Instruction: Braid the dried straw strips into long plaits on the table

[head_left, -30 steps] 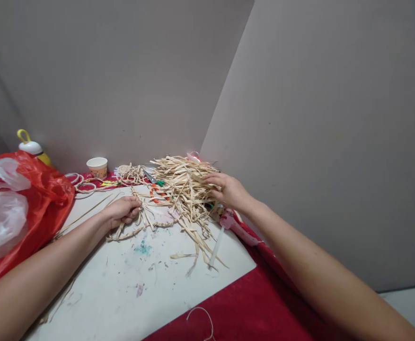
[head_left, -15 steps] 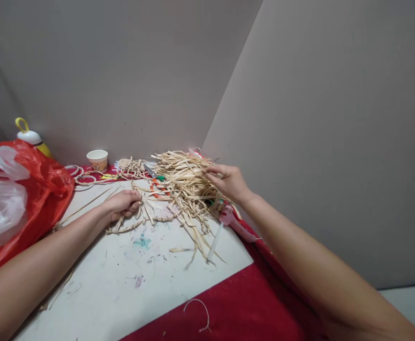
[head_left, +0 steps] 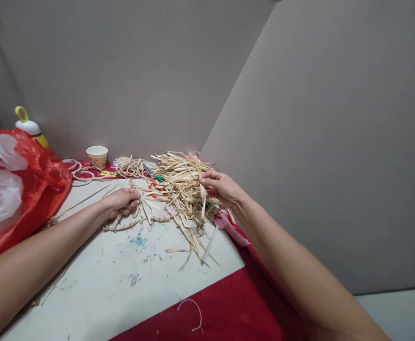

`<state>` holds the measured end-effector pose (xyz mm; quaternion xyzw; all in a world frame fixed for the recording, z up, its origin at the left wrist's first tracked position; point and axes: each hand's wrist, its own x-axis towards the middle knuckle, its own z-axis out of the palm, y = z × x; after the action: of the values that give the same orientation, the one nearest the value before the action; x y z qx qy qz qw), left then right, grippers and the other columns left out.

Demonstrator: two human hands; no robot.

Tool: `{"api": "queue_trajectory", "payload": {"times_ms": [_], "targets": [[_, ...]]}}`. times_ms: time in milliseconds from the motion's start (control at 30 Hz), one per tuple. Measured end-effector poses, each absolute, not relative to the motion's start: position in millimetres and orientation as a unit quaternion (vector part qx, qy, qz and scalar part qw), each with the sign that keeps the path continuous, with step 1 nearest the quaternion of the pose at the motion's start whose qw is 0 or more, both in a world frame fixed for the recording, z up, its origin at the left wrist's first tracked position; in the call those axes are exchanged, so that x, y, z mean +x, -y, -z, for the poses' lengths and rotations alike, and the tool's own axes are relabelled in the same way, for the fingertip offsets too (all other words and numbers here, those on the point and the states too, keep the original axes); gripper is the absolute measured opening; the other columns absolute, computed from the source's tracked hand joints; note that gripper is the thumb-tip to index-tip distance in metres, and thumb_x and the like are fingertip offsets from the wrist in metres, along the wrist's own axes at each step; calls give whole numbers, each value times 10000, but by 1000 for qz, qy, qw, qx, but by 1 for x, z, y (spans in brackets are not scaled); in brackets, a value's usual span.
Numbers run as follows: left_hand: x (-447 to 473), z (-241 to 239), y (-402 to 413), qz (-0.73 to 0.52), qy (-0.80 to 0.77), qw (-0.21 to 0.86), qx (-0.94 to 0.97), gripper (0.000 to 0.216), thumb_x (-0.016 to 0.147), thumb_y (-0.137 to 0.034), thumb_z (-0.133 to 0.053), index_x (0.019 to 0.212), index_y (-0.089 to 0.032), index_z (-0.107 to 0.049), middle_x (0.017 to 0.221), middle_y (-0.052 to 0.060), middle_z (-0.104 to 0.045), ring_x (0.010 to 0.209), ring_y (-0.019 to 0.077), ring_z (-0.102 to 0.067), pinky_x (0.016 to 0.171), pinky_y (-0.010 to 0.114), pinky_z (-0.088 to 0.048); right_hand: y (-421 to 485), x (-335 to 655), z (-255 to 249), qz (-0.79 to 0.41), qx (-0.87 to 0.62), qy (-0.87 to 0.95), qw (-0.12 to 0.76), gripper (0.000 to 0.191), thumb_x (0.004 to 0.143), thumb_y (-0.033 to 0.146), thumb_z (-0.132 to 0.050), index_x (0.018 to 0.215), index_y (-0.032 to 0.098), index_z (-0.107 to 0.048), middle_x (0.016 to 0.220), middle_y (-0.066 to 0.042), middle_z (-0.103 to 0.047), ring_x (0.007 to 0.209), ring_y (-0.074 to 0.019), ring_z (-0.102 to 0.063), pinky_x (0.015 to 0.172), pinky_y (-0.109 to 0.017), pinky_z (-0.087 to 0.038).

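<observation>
My left hand (head_left: 124, 201) is closed on a braided straw cord (head_left: 127, 226), whose loose strands fan out to the right of my fingers. The braid curves over the white board below that hand. At the right edge of a heaped pile of dry straw strips (head_left: 179, 175), my right hand (head_left: 221, 187) pinches a pale straw strip (head_left: 203, 195) between thumb and fingers. The strip hangs down from the pinch. Scissors (head_left: 149, 171) with a green and orange handle lie partly under the pile's left side.
A paper cup (head_left: 97, 158) and a coil of cord (head_left: 131, 166) stand behind the white board (head_left: 104, 274). Red and white plastic bags (head_left: 47, 175) bulge at the left, before a yellow-and-white bottle (head_left: 30, 127). A pink glue gun (head_left: 232, 229) lies right of the straw. Grey walls close off the back and right.
My right hand has drawn down slightly from the top of the pile, and a straw strip now hangs from its fingers. The left hand keeps its hold on the braid.
</observation>
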<state>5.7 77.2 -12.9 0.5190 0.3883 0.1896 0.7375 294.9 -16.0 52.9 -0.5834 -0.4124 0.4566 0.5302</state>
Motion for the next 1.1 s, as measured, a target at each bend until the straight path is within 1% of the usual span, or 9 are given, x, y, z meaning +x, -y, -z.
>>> {"api": "queue_trajectory", "payload": {"times_ms": [100,267,367,533,600,733,933,1033,1100], "targets": [[6,13,-77,-186,-389,740,517,205,796,-182,-520,634,-184,-395,421,-66,-383,324,27,-223,325,130,-99,8,296,-39,-461,-589,411,521,278,542,213,-794,737,178,-599,592,57,-606,494,-71,-555,481,-193,-492],[7,12,-77,-182,-392,741,515,216,798,-183,-517,625,-186,-387,416,-63,-384,317,25,-199,316,133,-87,-3,300,-28,-462,-601,397,517,303,539,200,-785,809,179,-648,683,35,-636,535,-71,-557,485,-186,-479],[8,13,-78,-181,-393,740,514,211,800,-180,-516,632,-188,-390,413,-64,-381,316,27,-201,315,133,-87,-6,301,-24,-458,-598,396,525,269,529,212,-793,745,174,-638,651,43,-612,526,-69,-539,504,-200,-487],[8,14,-78,-181,-390,742,514,228,809,-182,-512,618,-183,-387,418,-60,-380,321,23,-206,318,130,-90,-10,297,-17,-420,-592,391,566,281,560,339,-790,649,176,-580,506,66,-525,428,-60,-455,465,-212,-468],[8,14,-78,-183,-390,743,512,222,810,-179,-511,622,-183,-392,419,-60,-379,322,23,-207,317,130,-91,-13,296,-16,-396,-592,384,587,293,567,370,-783,668,185,-579,517,60,-546,429,-69,-473,450,-213,-458],[9,15,-79,-184,-388,746,509,213,809,-182,-515,634,-188,-394,417,-62,-375,322,29,-204,309,135,-91,-21,298,-14,-362,-590,374,617,292,565,368,-772,724,200,-593,614,36,-622,522,-107,-575,466,-215,-461],[9,17,-81,-181,-387,751,504,197,806,-203,-532,661,-194,-399,423,-66,-382,326,32,-204,310,133,-89,-32,306,-16,-322,-590,379,636,247,607,356,-728,755,188,-623,743,-14,-679,632,-131,-621,500,-212,-481],[9,18,-81,-180,-386,752,502,197,796,-210,-545,665,-197,-400,421,-69,-382,321,29,-197,311,130,-83,-37,310,-19,-311,-598,383,632,247,654,381,-698,795,190,-629,732,-14,-677,631,-119,-620,507,-200,-477],[9,18,-81,-180,-388,750,504,202,793,-217,-549,658,-196,-400,419,-69,-383,318,28,-192,308,130,-87,-40,312,-23,-311,-606,385,623,260,686,408,-672,825,196,-613,655,5,-648,553,-104,-594,459,-192,-446]]}}
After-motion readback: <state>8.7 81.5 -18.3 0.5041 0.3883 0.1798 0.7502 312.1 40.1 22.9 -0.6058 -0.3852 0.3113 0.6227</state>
